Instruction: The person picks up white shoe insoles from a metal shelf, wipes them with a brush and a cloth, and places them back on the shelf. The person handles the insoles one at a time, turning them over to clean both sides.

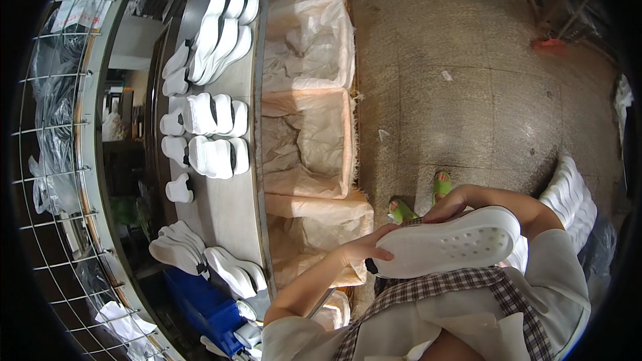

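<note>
With our left hand (364,249) and right hand (449,206) pinching only the white sole's (455,242) ends, we judge it could slip to the floor (468,93).

Matt white foam sole (455,244); brushed metal table (231,207); rough concrete floor (468,93).

Single view, head-worn wide fisheye, looking steeply down from above the person's own chest; upright, unmirrored; straight edges bow near the dark rim; forearms enter from the lower edge; left hand (364,249) and right hand (449,207) lie close below the lens, low and right of centre; desk (227,207) runs up the frame left of the left hand; floor (481,93) lies beyond both hands, farther off.
</note>
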`<state>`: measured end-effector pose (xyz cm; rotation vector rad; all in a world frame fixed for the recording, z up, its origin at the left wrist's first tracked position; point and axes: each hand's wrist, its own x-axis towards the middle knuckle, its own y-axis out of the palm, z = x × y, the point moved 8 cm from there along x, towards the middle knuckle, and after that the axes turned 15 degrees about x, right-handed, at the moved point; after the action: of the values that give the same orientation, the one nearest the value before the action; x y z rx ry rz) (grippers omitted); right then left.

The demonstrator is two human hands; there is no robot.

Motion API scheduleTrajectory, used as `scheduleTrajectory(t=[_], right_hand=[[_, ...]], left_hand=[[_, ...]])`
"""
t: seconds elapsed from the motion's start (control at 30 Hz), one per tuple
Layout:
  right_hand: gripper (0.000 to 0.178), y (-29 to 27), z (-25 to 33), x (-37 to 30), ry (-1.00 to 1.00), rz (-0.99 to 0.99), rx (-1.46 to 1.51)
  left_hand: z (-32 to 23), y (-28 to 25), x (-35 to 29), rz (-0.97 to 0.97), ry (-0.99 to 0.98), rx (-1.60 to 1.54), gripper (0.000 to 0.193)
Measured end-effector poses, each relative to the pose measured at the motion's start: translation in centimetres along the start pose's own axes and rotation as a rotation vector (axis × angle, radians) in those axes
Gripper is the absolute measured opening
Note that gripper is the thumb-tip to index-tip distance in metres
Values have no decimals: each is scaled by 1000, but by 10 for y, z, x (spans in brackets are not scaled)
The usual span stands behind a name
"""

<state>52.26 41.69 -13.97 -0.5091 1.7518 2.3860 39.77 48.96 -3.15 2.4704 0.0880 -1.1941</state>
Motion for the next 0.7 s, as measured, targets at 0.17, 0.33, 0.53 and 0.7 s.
scheduleTrajectory(t=[0.17,0.33,0.53,0.7], right_hand=[[58,-143,61,-84,-654,-807,-63],[30,-228,-49,-188,-1127,-1511,312],[12,-273,-259,-94,-798,-1574,589],[10,-258,-358,3,-281,-1589,649]], left_hand=[[61,-28,-2,-239,129,-377,90],[180,-142,-53,-1015,-272,-477,62],[203,-373,-51,-1597,-326,389,76],[270,-517,56,-1776,-609,724,78]])
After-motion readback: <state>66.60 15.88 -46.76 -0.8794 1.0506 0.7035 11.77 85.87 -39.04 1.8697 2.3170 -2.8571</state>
